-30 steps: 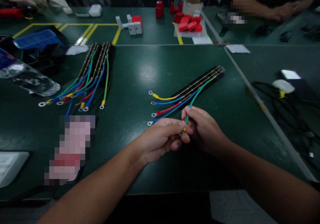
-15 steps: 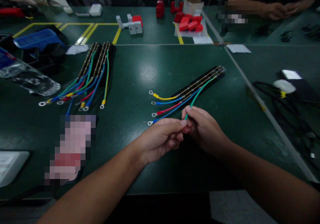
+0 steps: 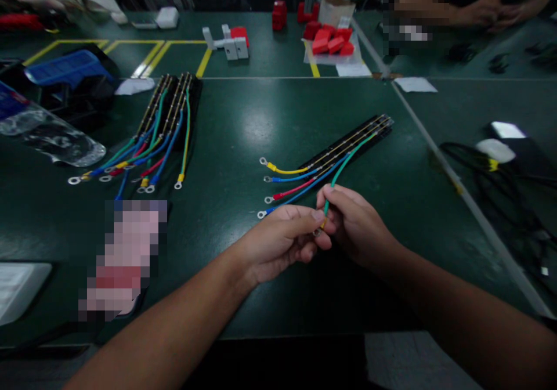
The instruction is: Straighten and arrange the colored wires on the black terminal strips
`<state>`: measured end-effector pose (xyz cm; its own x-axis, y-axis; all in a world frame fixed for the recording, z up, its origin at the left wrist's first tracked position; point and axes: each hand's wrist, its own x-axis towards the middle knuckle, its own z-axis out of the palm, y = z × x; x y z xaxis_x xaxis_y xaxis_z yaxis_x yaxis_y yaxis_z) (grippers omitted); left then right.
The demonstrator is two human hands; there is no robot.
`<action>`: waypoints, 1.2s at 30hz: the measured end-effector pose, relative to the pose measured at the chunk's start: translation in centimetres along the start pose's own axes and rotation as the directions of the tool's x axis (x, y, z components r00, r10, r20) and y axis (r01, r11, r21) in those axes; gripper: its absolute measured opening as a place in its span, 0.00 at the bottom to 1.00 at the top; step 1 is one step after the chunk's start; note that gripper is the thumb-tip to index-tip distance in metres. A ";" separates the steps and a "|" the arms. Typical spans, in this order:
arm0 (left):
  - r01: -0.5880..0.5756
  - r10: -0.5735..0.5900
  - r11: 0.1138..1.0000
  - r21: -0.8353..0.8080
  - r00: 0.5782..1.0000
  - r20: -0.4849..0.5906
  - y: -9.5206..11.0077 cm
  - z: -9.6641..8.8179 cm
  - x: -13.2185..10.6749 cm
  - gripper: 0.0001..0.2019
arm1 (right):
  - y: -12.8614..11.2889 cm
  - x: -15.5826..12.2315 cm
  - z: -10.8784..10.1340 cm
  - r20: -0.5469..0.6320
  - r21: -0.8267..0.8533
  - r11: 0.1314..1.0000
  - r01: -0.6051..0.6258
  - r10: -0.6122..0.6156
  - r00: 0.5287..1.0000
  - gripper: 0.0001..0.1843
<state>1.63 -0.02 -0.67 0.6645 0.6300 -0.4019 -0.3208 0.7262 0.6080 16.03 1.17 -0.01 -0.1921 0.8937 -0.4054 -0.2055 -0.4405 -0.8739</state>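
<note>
A black terminal strip (image 3: 348, 146) with brass-coloured bars lies slanted on the green table. Yellow, blue and red wires run from it to the left, each tipped with a ring terminal (image 3: 263, 161). From its far end a green wire (image 3: 342, 166) curves down into my hands. My left hand (image 3: 287, 227) pinches this wire near its yellow-sleeved ring terminal (image 3: 319, 229). Just above, my right hand (image 3: 350, 219) is closed on the same wire between thumb and fingers. The hands touch each other in front of the strip.
More wired strips (image 3: 167, 111) lie at left behind a blurred-out phone (image 3: 126, 251). A plastic bottle (image 3: 52, 132) and a blue tray (image 3: 65, 68) are further left. Red parts (image 3: 331, 42) sit at the back, black cables (image 3: 491, 187) at right. A co-worker's hands (image 3: 489, 13) show across the table.
The yellow-sleeved ring end of the green wire now shows between my left fingers; before, it was hidden. My left fingers have shifted slightly; the strip has stayed put.
</note>
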 end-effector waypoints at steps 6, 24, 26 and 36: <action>-0.001 0.001 1.000 0.006 1.000 0.011 0.1 0.0 0.0 0.10 | -0.1 0.0 0.0 -0.009 -0.025 1.000 0.004 -0.005 1.000 0.12; -0.004 0.001 0.998 -0.061 0.999 -0.049 -0.1 0.2 0.1 0.08 | 0.4 0.2 -0.4 0.036 -0.025 0.999 0.036 -0.035 0.999 0.15; -0.011 0.009 0.998 -0.063 0.999 -0.043 -0.1 0.2 0.2 0.08 | 0.4 0.2 -0.3 0.038 -0.018 0.999 0.033 -0.033 0.999 0.15; -0.004 0.004 1.000 -0.004 1.000 0.003 -0.1 -0.3 0.0 0.10 | 0.1 0.0 -0.2 0.016 0.007 1.000 -0.004 0.004 1.000 0.13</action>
<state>1.47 -0.01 -0.97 0.6649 0.6325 -0.3974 -0.3267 0.7247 0.6067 16.16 1.15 -0.13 -0.2080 0.8906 -0.4044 -0.2114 -0.4446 -0.8704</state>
